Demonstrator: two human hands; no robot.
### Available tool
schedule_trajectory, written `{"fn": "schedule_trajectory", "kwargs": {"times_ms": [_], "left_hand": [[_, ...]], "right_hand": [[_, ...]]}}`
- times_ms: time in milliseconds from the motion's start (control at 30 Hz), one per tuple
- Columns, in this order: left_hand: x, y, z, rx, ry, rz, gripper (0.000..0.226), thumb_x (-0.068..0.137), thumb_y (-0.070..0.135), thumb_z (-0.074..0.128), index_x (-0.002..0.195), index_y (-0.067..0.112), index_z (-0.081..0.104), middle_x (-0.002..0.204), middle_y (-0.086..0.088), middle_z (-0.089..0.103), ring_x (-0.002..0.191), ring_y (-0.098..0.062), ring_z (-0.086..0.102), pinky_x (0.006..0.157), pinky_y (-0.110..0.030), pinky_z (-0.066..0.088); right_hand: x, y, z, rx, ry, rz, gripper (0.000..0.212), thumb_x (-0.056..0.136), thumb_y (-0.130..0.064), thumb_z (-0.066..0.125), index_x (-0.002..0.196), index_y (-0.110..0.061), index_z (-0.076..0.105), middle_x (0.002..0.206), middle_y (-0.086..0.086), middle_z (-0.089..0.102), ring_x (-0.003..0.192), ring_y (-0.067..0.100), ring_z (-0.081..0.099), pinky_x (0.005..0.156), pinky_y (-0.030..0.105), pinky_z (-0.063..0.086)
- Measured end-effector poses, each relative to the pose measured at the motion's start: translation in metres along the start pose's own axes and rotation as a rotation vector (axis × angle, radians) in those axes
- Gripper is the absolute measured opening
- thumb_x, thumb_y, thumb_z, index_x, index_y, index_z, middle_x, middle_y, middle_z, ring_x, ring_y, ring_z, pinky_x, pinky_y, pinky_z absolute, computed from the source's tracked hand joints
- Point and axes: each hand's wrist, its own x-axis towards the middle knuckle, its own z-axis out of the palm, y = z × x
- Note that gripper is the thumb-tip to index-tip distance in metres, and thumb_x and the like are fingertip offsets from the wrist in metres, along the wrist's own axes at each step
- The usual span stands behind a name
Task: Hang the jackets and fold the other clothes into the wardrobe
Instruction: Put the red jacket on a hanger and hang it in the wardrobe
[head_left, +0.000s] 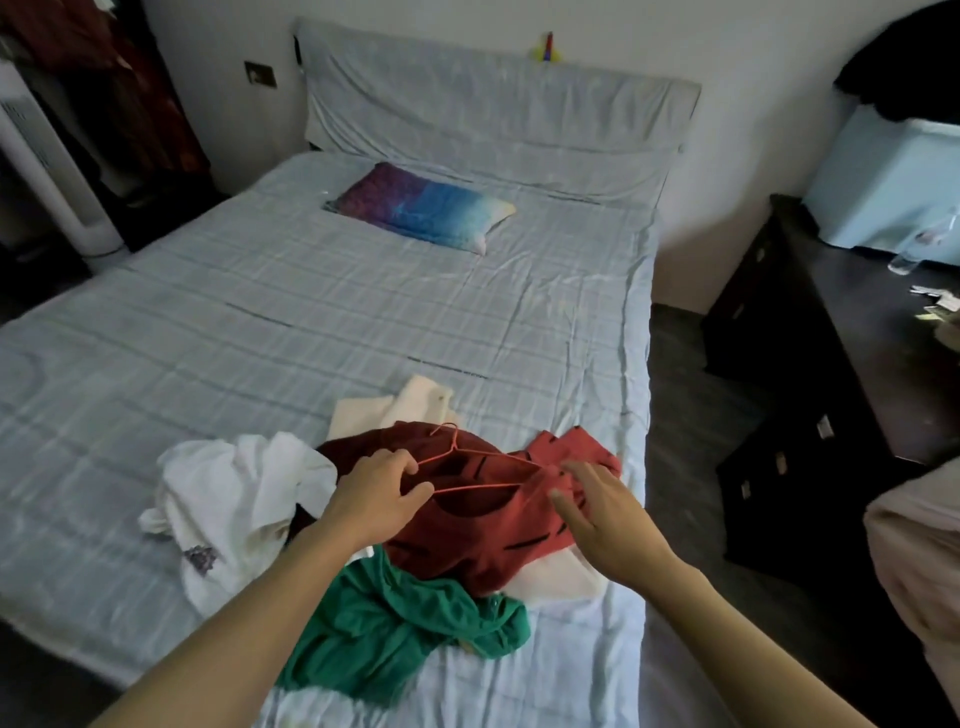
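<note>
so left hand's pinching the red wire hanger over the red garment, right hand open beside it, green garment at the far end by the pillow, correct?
Not quite. The head view shows the green garment at the near edge of the bed, far from the pillow. The rest holds: left hand pinches the hanger over the red garment, right hand open.

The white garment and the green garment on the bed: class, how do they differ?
The white garment lies left of the red garment; the green garment lies nearer the camera, at the bed's foot edge. The white one bears a small purple print; the green one looks plain. Both are crumpled, unfolded, and untouched by either hand.
</note>
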Motion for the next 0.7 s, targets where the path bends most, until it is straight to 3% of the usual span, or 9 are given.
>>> {"fn": "schedule_trajectory", "kwargs": {"times_ms": [167,333,700], "left_hand": [[0.02,0.013,0.024,0.0,-0.025,-0.046,0.039,0.092,0.055,0.055,0.118,0.027,0.057,0.123,0.007,0.055,0.111,-0.018,0.054,0.094,-0.044,0.048],[0.033,0.028,0.043,-0.005,-0.009,-0.127,0.041,0.092,0.055,0.055,0.122,0.026,0.057,0.121,0.007,0.056,0.099,-0.017,0.057,0.091,-0.041,0.05],[0.075,0.011,0.088,-0.004,-0.081,-0.189,0.04,0.092,0.053,0.056,0.121,0.024,0.058,0.118,0.003,0.057,0.107,-0.019,0.055,0.093,-0.041,0.048]], "right_hand": [[0.033,0.036,0.005,0.031,-0.049,-0.023,0.032,0.099,-0.045,0.047,0.124,-0.026,0.054,0.123,-0.003,0.059,0.119,0.018,0.049,0.098,0.036,0.041],[0.068,0.076,0.006,0.035,-0.137,-0.021,0.045,0.098,-0.047,0.047,0.135,-0.021,0.049,0.13,0.005,0.057,0.124,0.023,0.048,0.102,0.037,0.04],[0.135,0.11,0.039,-0.014,-0.257,-0.011,0.052,0.088,-0.045,0.057,0.134,-0.02,0.05,0.122,0.007,0.059,0.117,0.027,0.055,0.098,0.039,0.044]]}}
